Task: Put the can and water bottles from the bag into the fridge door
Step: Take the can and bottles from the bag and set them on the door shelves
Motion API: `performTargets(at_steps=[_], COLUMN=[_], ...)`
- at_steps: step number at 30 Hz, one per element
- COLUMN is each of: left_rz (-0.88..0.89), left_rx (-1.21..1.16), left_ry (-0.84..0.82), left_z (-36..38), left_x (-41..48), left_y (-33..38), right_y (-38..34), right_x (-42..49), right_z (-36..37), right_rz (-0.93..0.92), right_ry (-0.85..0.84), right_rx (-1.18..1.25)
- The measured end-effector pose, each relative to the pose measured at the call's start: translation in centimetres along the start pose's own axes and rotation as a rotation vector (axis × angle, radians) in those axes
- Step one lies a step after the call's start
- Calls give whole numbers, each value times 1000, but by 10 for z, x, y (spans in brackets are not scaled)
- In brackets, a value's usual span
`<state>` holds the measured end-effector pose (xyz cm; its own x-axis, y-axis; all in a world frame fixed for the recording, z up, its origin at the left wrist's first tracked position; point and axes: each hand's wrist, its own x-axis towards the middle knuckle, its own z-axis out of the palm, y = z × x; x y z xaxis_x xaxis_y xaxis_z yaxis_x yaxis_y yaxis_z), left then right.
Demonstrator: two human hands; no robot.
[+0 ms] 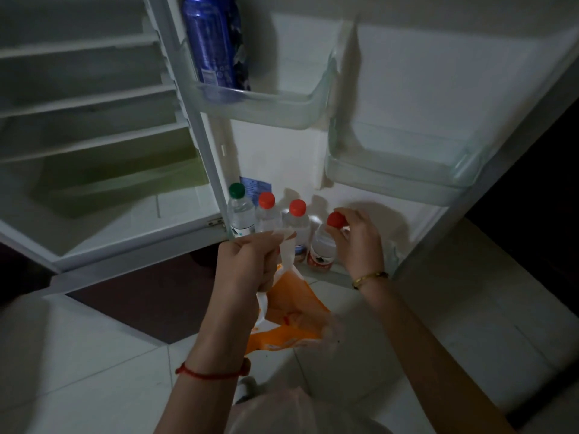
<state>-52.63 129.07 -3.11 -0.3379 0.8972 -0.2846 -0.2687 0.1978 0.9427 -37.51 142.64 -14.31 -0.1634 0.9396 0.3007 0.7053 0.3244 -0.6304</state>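
Note:
A blue can (216, 42) stands in the upper left door bin (282, 111). On the bottom door shelf (338, 270) stand a green-capped water bottle (239, 211) and two red-capped bottles, one (268, 214) beside it and another (297, 220) further right. My right hand (357, 239) grips the cap and neck of a fourth, red-capped bottle (322, 245) standing at the right end of that row. My left hand (250, 264) holds up the handles of an orange and white plastic bag (291, 311), which hangs limp in front of the shelf.
The fridge door is swung wide open on the right, with another clear bin (401, 164) at mid height. The fridge interior (94, 120) on the left has bare white shelves. A dark mat (150, 296) lies on the pale tiled floor below.

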Motion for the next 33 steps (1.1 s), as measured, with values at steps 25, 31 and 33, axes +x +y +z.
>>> performTargets(at_steps=[25,31,33], left_rz=[56,38,45], left_rx=[11,3,2], left_ry=[40,27,21], left_z=[14,19,19], left_x=[-30,-38,-39], left_y=[-3,-8,-10], right_y=[73,62,60], right_x=[-126,-125,-125], right_z=[55,55,55], right_rz=[698,744,763], right_ry=[-716,-744,-754], right_rx=[-151,-112,-82])
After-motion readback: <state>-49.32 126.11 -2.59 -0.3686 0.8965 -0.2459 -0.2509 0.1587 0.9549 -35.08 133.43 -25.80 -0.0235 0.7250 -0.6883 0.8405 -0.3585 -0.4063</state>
